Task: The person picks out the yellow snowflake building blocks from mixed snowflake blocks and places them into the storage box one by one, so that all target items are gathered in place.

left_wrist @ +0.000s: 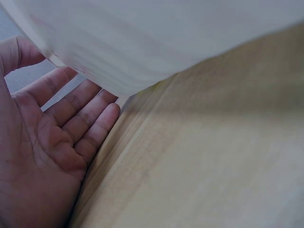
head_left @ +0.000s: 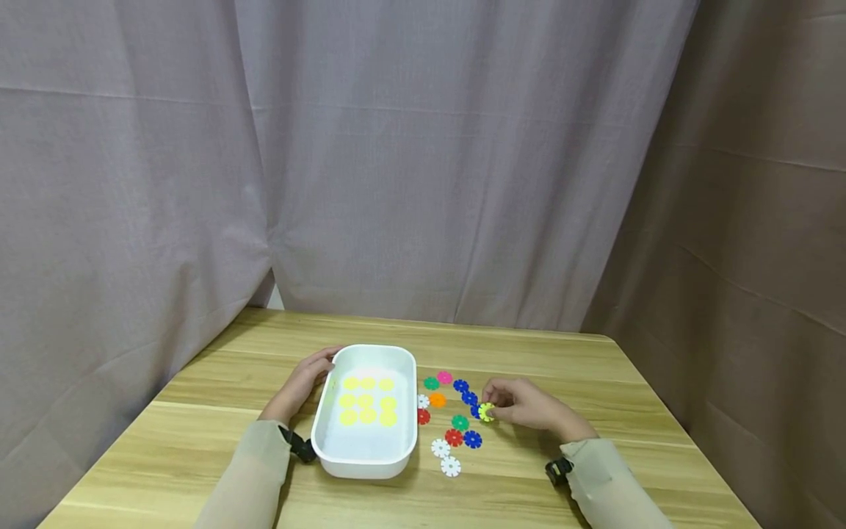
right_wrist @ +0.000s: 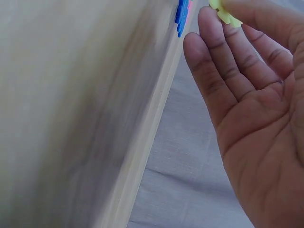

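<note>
A white plastic tub (head_left: 363, 461) stands on the table with several yellow notched discs (head_left: 366, 401) laid out in rows on its bottom. My left hand (head_left: 307, 383) holds the tub's left side near the far corner; the left wrist view shows the thumb at the rim and the fingers along the outer wall. Between thumb and fingertips, my right hand (head_left: 529, 405) pinches a yellow interlocking disc (head_left: 486, 411), also seen in the right wrist view beside the fingertips. Beneath and left of that disc, a blue disc (head_left: 475, 411) is partly covered.
Right of the tub lie loose discs: blue (head_left: 460, 386), green (head_left: 460, 422), red (head_left: 453, 438), white (head_left: 451, 466), orange (head_left: 438, 400) and pink (head_left: 445, 377). They rest on a wooden table (head_left: 529, 492). Grey curtains (head_left: 396, 184) hang behind it and at both sides.
</note>
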Tool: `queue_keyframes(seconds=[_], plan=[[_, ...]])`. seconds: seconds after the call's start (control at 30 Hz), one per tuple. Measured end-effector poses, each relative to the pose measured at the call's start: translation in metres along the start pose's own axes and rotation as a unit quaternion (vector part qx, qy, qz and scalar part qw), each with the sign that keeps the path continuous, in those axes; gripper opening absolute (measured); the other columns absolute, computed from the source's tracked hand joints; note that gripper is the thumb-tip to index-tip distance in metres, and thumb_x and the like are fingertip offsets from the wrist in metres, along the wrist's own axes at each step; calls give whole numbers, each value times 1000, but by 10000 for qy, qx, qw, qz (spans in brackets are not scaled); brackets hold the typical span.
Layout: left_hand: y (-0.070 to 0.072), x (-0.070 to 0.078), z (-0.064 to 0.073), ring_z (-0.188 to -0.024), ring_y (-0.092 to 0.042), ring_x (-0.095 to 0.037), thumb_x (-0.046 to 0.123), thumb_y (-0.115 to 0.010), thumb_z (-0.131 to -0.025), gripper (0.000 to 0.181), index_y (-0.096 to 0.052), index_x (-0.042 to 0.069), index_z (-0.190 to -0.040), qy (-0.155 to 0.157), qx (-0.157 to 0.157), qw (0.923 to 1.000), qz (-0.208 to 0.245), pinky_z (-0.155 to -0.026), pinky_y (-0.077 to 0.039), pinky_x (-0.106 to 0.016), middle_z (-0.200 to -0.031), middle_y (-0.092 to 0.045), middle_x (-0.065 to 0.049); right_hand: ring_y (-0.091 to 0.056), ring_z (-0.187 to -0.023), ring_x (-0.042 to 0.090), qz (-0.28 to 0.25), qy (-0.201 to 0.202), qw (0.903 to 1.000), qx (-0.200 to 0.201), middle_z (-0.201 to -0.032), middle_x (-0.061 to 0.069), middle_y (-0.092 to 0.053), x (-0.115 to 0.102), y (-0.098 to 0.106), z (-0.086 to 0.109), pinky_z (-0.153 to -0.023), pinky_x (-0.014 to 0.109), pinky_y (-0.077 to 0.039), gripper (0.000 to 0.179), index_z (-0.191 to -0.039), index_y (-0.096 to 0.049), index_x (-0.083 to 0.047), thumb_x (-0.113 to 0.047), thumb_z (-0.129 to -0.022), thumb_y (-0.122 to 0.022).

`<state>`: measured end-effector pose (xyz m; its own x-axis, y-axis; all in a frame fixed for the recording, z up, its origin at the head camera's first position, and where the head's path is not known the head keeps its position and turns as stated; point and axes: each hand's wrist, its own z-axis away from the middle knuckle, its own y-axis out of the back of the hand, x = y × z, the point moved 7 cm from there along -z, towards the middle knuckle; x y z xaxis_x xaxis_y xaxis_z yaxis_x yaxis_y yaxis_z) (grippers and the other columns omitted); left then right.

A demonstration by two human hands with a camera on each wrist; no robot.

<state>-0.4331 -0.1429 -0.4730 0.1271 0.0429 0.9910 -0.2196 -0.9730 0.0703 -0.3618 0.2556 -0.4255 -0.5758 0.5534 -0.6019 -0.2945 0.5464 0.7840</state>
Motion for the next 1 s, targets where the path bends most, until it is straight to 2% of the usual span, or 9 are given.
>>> queue_keyframes(seconds=[0.13, 0.27, 0.73, 0.83, 1.0], plan=[[-1, 0, -1, -135, -49, -24, 15, -51, -93, 51, -57, 11, -143, 14, 35, 10000, -31, -112, -34, -38, -147, -53, -7, -64, -83, 15, -172, -109, 9997, 110, -91, -1, -69, -2, 2, 0, -75, 29, -53, 16, -104, -66, -13, -11, -90, -73], [1, -1, -2, -134, -50, -23, 15, -50, -94, 50, -58, 11, -142, 34, 43, 10000, -71, -111, -37, -37, -147, -54, -7, -64, -83, 16, -281, -13, 9994, 207, -90, -2, -69, -14, 3, -8, -73, 30, -55, 15, -105, -66, -14, -13, -91, -73], [-1, -3, -2, -136, -48, -24, 17, -51, -93, 51, -57, 10, -143, 42, 30, 10000, -48, -114, -33, -41, -148, -53, -7, -65, -79, 13, -398, 711, 9965, 183, -90, -5, -69, -69, -14, -62, -69, 32, -56, 13, -106, -67, -17, -20, -94, -71], [-1, 0, -2, -138, -46, -26, 17, -50, -94, 51, -55, 10, -144, -7, -4, 9999, -108, -115, -31, -44, -149, -51, -9, -65, -79, 13, -446, 889, 9950, 125, -90, -6, -69, -83, -21, -74, -68, 32, -56, 13, -107, -67, -17, -20, -94, -71], [1, 4, -3, -137, -46, -25, 17, -50, -93, 51, -56, 10, -144, -18, 34, 9999, -105, -115, -31, -44, -149, -52, -8, -66, -84, 11, -560, 1127, 9920, -96, -94, -7, -70, -105, -38, -94, -73, 30, -57, 13, -107, -66, -19, -21, -95, -70]])
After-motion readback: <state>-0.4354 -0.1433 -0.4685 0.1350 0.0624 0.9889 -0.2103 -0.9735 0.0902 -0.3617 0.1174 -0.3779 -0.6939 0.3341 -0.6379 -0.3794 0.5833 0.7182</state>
